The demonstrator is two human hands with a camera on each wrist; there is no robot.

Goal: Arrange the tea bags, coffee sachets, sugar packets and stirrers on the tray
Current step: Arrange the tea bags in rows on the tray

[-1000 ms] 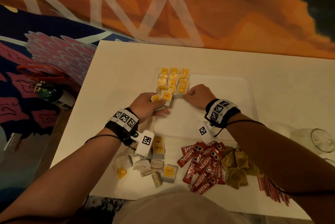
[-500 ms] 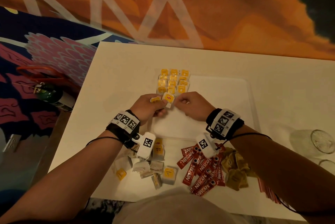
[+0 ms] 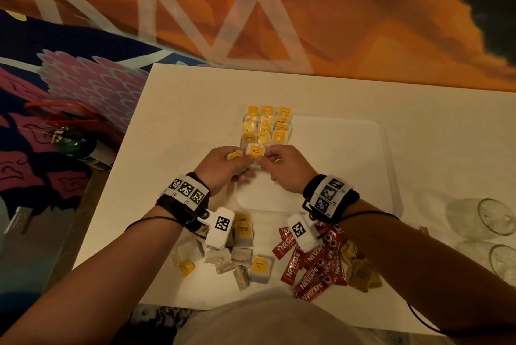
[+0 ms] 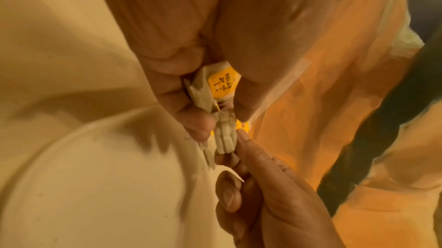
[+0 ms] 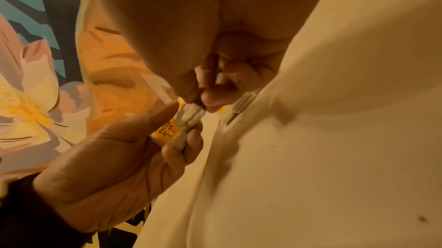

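Observation:
Rows of yellow-tagged tea bags (image 3: 266,124) lie on the far left part of the white tray (image 3: 349,166). Just in front of them my left hand (image 3: 241,160) grips a small stack of tea bags (image 4: 224,135), one yellow tag (image 4: 221,85) facing up. My right hand (image 3: 262,160) meets it and pinches the top tea bag (image 3: 256,151) of that stack between thumb and forefinger (image 5: 212,99). Loose tea bags (image 3: 243,255), red coffee sachets (image 3: 312,263) and brown sugar packets (image 3: 360,269) lie on the table near me. My right arm hides most of the stirrers.
Two clear glasses (image 3: 491,216) lie on their sides at the table's right edge. A green bottle (image 3: 78,146) sits left of the white table (image 3: 181,121), off it. The right half of the tray is bare.
My right hand left the tea-bag rows, came back to my left hand and took hold of the top bag there. The left hand stayed nearly in place.

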